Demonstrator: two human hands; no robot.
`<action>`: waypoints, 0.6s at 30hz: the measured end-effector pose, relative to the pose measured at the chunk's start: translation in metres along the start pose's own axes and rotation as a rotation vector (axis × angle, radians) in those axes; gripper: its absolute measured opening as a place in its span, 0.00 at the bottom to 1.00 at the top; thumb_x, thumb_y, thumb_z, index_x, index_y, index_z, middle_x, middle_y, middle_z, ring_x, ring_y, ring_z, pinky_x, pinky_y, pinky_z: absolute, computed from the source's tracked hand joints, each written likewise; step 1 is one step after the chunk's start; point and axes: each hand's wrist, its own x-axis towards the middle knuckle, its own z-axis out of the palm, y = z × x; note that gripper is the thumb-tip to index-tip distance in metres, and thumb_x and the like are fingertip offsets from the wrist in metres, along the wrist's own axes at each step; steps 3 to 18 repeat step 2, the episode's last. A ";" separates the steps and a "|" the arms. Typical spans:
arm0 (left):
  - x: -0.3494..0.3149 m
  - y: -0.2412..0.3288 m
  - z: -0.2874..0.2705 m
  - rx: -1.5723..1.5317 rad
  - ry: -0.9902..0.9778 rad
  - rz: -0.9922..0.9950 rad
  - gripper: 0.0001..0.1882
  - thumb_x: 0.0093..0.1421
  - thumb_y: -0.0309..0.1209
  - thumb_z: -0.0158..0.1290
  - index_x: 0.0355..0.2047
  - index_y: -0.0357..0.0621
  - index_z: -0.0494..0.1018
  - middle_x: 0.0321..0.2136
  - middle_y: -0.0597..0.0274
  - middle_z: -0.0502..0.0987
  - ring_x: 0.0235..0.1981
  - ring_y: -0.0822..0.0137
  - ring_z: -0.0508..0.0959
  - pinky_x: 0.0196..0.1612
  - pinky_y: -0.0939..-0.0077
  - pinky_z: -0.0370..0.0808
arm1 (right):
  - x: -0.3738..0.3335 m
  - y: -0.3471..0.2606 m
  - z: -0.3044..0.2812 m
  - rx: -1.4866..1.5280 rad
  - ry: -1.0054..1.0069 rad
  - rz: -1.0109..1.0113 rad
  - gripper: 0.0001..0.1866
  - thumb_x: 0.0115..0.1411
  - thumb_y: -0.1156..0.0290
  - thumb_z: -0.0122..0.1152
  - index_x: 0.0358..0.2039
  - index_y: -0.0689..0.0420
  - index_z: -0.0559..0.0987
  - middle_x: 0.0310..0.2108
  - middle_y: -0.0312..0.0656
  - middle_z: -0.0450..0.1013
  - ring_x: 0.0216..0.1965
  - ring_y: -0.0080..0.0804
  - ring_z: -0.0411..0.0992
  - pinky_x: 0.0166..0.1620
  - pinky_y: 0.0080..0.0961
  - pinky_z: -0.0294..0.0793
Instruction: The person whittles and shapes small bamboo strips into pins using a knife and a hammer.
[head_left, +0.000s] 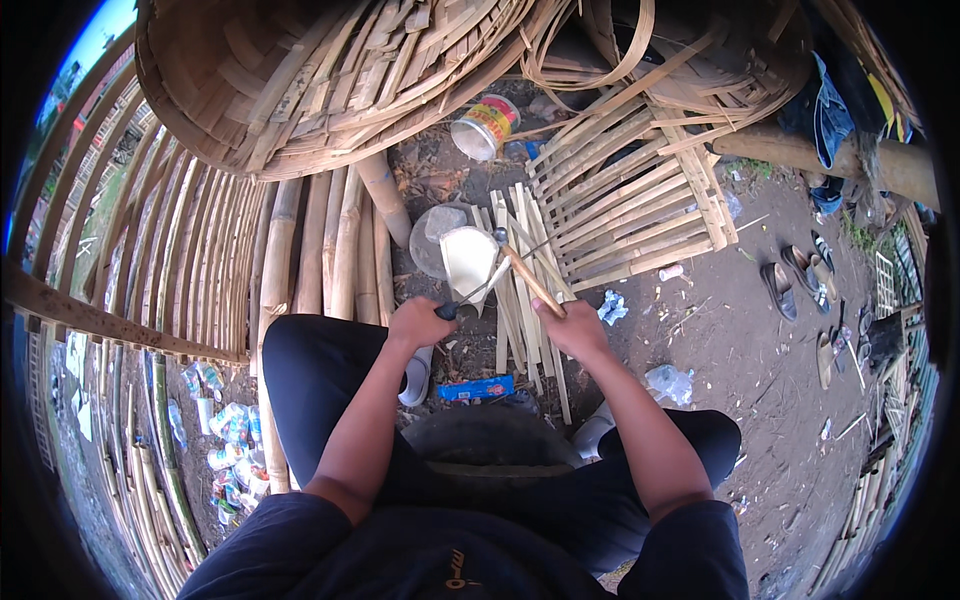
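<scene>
My left hand [413, 325] is closed around the handle of a black-handled tool [446, 311] with a thin metal shaft. Its exact kind does not show. My right hand [577, 330] grips the wooden handle of a hammer [531, 281], whose small head points away from me. Shaft and hammer handle cross in the picture; I cannot tell whether they touch. Under and beyond them lie several pale split bamboo strips [516, 325]. A white curved sheet [467, 262] rests by a grey round slab [428, 240], just left of the strips.
Beyond the strips sits a slatted bamboo panel [630, 195]. Large woven baskets [330, 90] fill the far side, near a white bucket [485, 127]. Bamboo poles [340, 240] stand left. A blue wrapper [477, 388] lies between my feet; shoes [779, 290] lie right.
</scene>
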 end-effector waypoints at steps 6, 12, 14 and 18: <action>0.001 0.000 -0.007 -0.117 -0.189 -0.047 0.24 0.50 0.48 0.56 0.34 0.39 0.81 0.28 0.41 0.80 0.35 0.61 0.83 0.43 0.65 0.78 | -0.001 0.000 -0.002 0.006 -0.010 0.004 0.37 0.56 0.33 0.50 0.25 0.62 0.80 0.26 0.55 0.77 0.34 0.54 0.77 0.39 0.43 0.75; 0.001 0.000 -0.007 -0.117 -0.189 -0.047 0.24 0.50 0.48 0.56 0.34 0.39 0.81 0.28 0.41 0.80 0.35 0.61 0.83 0.43 0.65 0.78 | -0.001 0.000 -0.002 0.006 -0.010 0.004 0.37 0.56 0.33 0.50 0.25 0.62 0.80 0.26 0.55 0.77 0.34 0.54 0.77 0.39 0.43 0.75; 0.001 0.000 -0.007 -0.117 -0.189 -0.047 0.24 0.50 0.48 0.56 0.34 0.39 0.81 0.28 0.41 0.80 0.35 0.61 0.83 0.43 0.65 0.78 | -0.001 0.000 -0.002 0.006 -0.010 0.004 0.37 0.56 0.33 0.50 0.25 0.62 0.80 0.26 0.55 0.77 0.34 0.54 0.77 0.39 0.43 0.75; 0.001 0.000 -0.007 -0.117 -0.189 -0.047 0.24 0.50 0.48 0.56 0.34 0.39 0.81 0.28 0.41 0.80 0.35 0.61 0.83 0.43 0.65 0.78 | -0.001 0.000 -0.002 0.006 -0.010 0.004 0.37 0.56 0.33 0.50 0.25 0.62 0.80 0.26 0.55 0.77 0.34 0.54 0.77 0.39 0.43 0.75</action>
